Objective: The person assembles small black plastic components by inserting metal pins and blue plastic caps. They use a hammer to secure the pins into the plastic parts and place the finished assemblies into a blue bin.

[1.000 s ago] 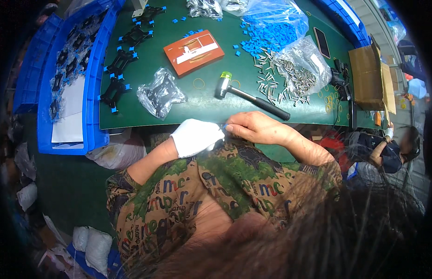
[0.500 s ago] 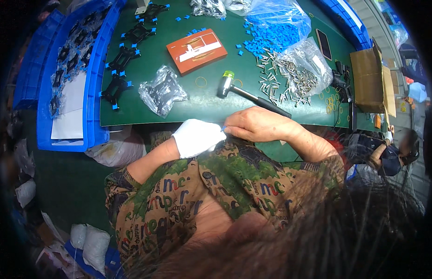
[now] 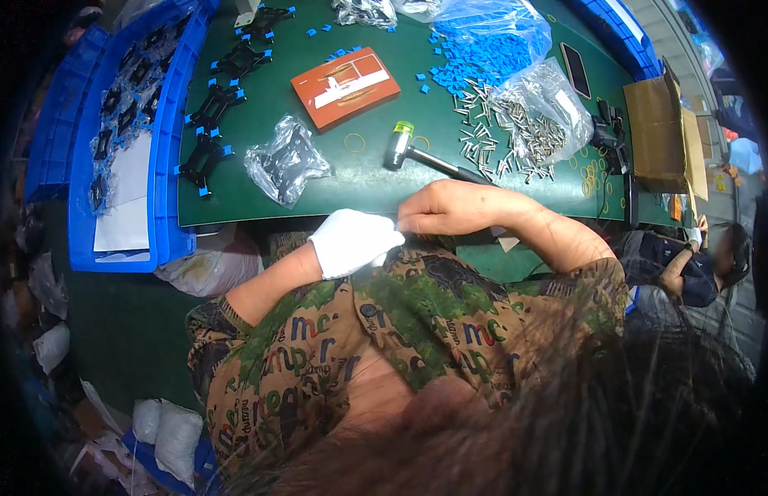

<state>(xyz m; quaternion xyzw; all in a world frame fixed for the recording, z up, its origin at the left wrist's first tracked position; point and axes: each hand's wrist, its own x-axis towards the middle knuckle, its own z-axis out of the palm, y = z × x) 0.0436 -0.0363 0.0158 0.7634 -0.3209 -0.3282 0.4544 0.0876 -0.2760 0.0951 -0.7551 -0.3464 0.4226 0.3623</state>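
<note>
My left hand (image 3: pixel 353 243), in a white glove, is closed just off the table's near edge; what its fingers hold is hidden. My bare right hand (image 3: pixel 447 208) meets it there, fingers pinched together around something too small to make out. Beyond my right wrist lies a hammer (image 3: pixel 398 147) with a yellow-green tip and black handle, its handle end covered by my forearm. A black part in a clear plastic bag (image 3: pixel 286 161) lies to the left. Behind the hammer sits a red-brown box (image 3: pixel 344 87).
Loose metal pins (image 3: pixel 481 136) and small blue pieces (image 3: pixel 475 59) spread at the right, some in clear bags. Black parts with blue ends (image 3: pixel 203 161) line the left side beside a blue crate (image 3: pixel 159 207). A phone (image 3: pixel 575 70) and cardboard box (image 3: pixel 648 136) stand right. Another person (image 3: pixel 673 264) works beyond.
My right hand has shifted slightly up, and its forearm now covers the hammer's handle end. The small blue bit at my fingertips is no longer visible. My left hand has barely moved.
</note>
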